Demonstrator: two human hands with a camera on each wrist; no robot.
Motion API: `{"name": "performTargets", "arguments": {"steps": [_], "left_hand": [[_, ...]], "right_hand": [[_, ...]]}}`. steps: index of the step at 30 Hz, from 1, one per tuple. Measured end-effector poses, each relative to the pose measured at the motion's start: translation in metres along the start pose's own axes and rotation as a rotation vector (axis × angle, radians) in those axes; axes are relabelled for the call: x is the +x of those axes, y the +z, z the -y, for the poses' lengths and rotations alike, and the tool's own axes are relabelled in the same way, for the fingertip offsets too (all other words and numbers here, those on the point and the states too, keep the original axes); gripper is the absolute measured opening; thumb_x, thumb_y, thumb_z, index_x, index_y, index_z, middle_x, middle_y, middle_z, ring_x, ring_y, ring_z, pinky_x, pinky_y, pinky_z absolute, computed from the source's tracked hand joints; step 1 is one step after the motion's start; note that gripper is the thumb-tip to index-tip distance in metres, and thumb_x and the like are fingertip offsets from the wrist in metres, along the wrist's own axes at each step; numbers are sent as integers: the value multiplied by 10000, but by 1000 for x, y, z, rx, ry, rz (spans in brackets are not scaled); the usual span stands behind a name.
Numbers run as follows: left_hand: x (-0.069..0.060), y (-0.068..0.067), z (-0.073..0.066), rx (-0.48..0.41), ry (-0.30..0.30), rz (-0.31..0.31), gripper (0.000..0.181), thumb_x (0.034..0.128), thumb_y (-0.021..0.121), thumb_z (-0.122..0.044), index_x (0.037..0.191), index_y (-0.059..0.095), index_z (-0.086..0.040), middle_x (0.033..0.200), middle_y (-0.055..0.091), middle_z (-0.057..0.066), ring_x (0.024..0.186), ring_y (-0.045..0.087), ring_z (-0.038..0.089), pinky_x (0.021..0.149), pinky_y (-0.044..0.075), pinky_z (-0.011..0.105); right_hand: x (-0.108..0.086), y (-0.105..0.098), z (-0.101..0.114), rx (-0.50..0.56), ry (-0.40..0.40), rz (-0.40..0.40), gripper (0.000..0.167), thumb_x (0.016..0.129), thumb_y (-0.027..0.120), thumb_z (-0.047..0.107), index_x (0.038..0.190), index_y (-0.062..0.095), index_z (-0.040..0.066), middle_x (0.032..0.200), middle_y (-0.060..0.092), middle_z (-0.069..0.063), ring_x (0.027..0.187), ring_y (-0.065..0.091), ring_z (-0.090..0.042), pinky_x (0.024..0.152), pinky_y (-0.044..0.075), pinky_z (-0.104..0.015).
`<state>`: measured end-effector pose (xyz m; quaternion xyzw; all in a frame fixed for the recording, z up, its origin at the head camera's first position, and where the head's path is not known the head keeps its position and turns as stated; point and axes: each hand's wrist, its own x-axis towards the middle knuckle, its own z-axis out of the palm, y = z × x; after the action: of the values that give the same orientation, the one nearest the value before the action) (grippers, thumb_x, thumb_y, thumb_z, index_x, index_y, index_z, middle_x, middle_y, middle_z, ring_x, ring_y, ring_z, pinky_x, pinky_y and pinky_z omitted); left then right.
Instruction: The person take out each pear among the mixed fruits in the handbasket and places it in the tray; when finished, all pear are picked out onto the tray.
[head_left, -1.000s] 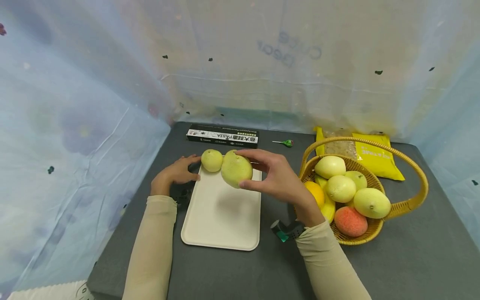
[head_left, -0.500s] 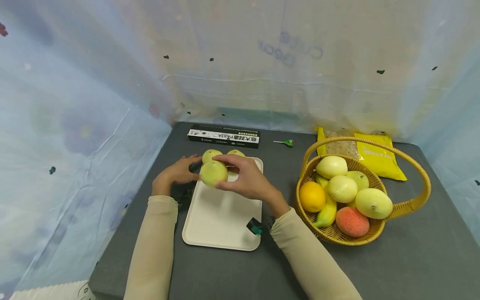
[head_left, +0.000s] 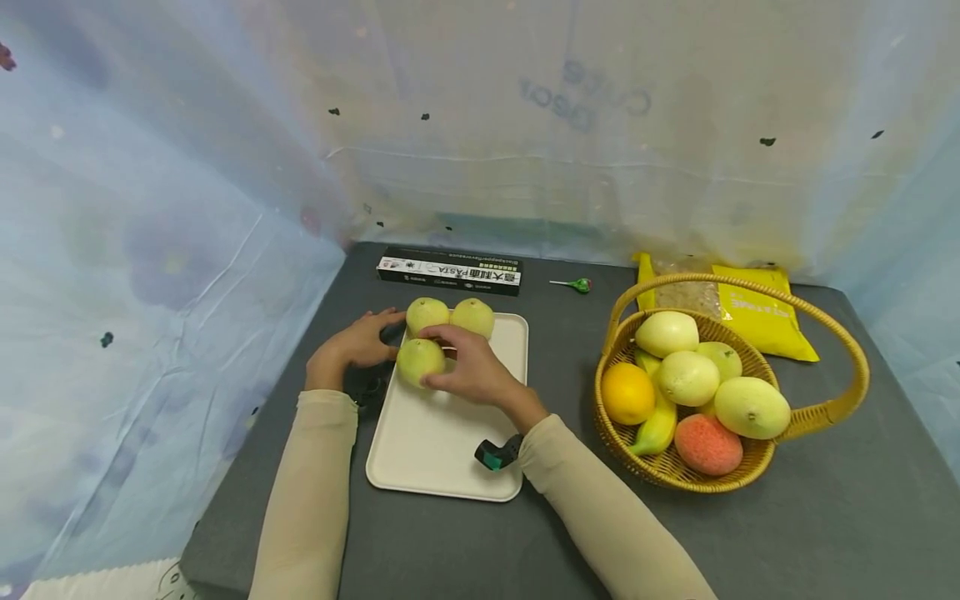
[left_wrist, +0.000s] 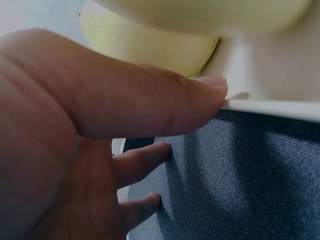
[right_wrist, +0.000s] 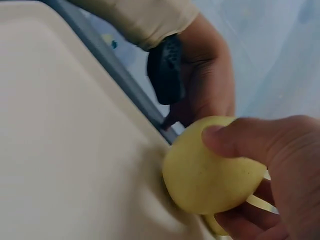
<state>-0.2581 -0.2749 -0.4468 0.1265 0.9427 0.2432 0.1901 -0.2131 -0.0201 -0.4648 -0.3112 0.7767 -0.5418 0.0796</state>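
A cream tray (head_left: 420,450) lies on the table, with two pale yellow-green pears (head_left: 427,313) side by side at its far end. My right hand (head_left: 474,367) grips another pear (head_left: 421,362) between thumb and fingers, low over the tray just in front of those two. In the right wrist view this pear (right_wrist: 210,170) is close to the tray surface; whether it touches cannot be told. My left hand (head_left: 358,342) rests at the tray's far left edge, fingers spread. Its thumb (left_wrist: 165,102) lies against the tray rim beside a pear (left_wrist: 145,45), and its other fingertips touch the table.
On the right, a wicker basket (head_left: 652,475) with a tall handle holds pale fruits, an orange (head_left: 627,393), a banana and a peach-red fruit (head_left: 708,444). Behind are a yellow bag (head_left: 765,317), a lollipop (head_left: 580,285) and a black pasta box (head_left: 450,271).
My right hand has carried the pear leftward and down to the tray, in front of the other two. The left hand has stayed at the tray's edge.
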Motion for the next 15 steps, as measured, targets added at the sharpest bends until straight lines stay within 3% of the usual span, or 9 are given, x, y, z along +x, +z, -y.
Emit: {"name": "performTargets", "arguments": {"steps": [4,10,15], "left_hand": [[0,0,-1,1,-4,2,820,1023,738,-277,1726,354,-102,1801,210,270,1626,79,652,1271,167,819],[0,-1,-1,5,-9,3,811,997,691,-219,1728,356,-117,1803,211,267,1629,82,646,1270,178,818],[0,-1,-1,13,-10,8,813,987,685,-194,1726,356,-106,1800,212,271,1626,82,650,1276,172,810]], "right_hand": [[2,5,-5,-68,-18,-9,657,863,900,28,1464,634,31,1457,661,-106,1334,670,-254,1124,580,-349],[7,10,-6,-255,-83,-41,675,871,930,116,1478,638,63,1470,670,-80,1343,641,-229,1090,580,-371],[3,10,-4,-298,-84,-80,701,865,938,155,1493,637,77,1476,671,-79,1354,639,-222,1089,583,-377]]}}
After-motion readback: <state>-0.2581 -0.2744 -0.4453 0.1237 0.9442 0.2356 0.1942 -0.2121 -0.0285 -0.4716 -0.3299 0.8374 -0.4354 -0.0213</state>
